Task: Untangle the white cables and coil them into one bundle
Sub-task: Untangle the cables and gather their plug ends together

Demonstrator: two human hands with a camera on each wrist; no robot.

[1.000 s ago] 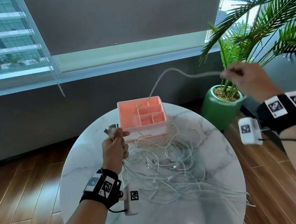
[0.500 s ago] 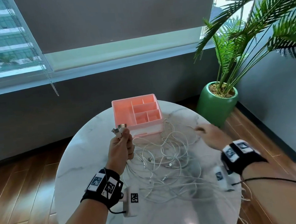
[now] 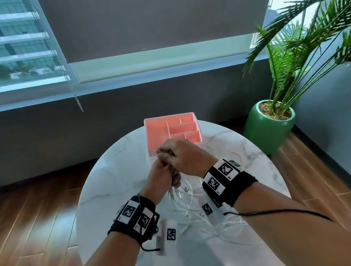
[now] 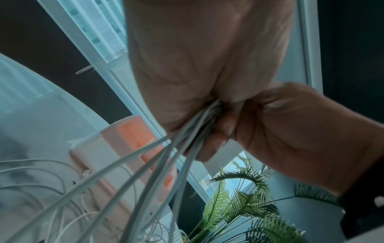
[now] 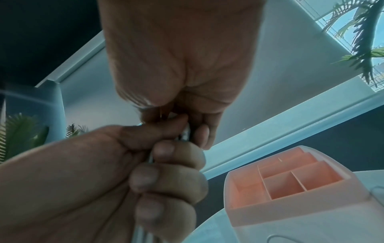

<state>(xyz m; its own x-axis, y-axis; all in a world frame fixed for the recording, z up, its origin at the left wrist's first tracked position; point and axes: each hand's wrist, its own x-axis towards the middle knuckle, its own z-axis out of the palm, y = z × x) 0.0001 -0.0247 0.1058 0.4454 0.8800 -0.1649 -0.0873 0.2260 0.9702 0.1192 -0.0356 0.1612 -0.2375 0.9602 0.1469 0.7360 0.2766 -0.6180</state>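
Several white cables [image 3: 190, 214] lie tangled on the round marble table [image 3: 114, 182]. My left hand [image 3: 164, 177] grips a bunch of them in a fist held above the table; in the left wrist view the strands [image 4: 178, 148] fan down out of the fist. My right hand [image 3: 180, 156] sits on top of the left fist, its fingers curled round the cable ends [image 5: 185, 134] that stick up out of it. The plugs themselves are mostly hidden between the two hands.
A pink divided organizer box [image 3: 171, 131] stands at the table's far edge, just behind my hands. A palm in a green pot [image 3: 267, 131] stands on the wooden floor to the right. A window wall lies beyond.
My right hand let go of a cable it held high by the plant, dropped to the table on the right, then came over onto my left fist. The left hand kept its bunch.
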